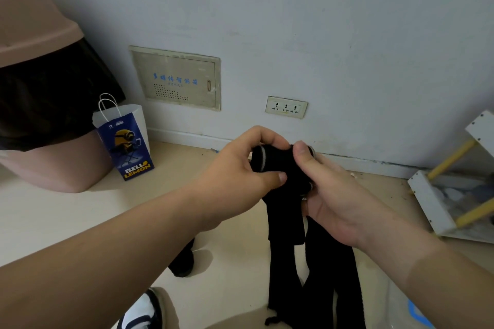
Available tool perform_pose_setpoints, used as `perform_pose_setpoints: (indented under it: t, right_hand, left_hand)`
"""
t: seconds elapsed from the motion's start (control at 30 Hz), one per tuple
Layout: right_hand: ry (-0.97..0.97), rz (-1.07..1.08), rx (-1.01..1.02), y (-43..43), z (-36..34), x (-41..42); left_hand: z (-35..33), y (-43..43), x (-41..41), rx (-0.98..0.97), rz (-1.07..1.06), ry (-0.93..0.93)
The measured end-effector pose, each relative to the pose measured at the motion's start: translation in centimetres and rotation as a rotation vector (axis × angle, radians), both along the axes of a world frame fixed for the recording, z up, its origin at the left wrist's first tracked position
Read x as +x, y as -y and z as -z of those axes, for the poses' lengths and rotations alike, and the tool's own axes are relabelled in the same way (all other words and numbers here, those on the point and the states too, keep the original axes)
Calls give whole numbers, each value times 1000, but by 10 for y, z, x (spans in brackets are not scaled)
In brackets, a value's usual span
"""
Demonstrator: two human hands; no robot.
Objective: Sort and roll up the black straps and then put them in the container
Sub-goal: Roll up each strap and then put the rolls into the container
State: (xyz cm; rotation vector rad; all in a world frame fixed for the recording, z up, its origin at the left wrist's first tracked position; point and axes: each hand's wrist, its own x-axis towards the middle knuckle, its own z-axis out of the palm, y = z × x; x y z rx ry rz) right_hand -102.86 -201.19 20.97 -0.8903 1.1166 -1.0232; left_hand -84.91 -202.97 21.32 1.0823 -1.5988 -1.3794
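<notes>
Currently mid-roll. The left hand (pixel 240 168) and right hand (pixel 331 195) both pinch the bundled black straps (pixel 280 168), held in the air before the wall (pixel 347 35), thumbs on top. Loose lengths hang toward the floor (pixel 53 222). Best to hold the core tight, feed the slack evenly and keep edges aligned; slack turns would likely unwind.

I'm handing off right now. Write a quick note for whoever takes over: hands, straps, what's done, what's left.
Hands: the left grip and the right grip both hold the straps in mid-air, thumbs on the rolled part.
Straps: the top is partly rolled, and the loose ends hang toward the floor.
Done: one roll begun. No strap is seen stowed.
Left: finish this roll and put it in the container, which I cannot clearly pick out here.
</notes>
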Motion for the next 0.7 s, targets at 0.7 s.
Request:
perform_pose_setpoints:
  t: [0.7]
  right_hand:
    - [85, -91, 26, 0, -2, -8]
  left_hand:
    - [-4, 1, -2, 191, -89, 12]
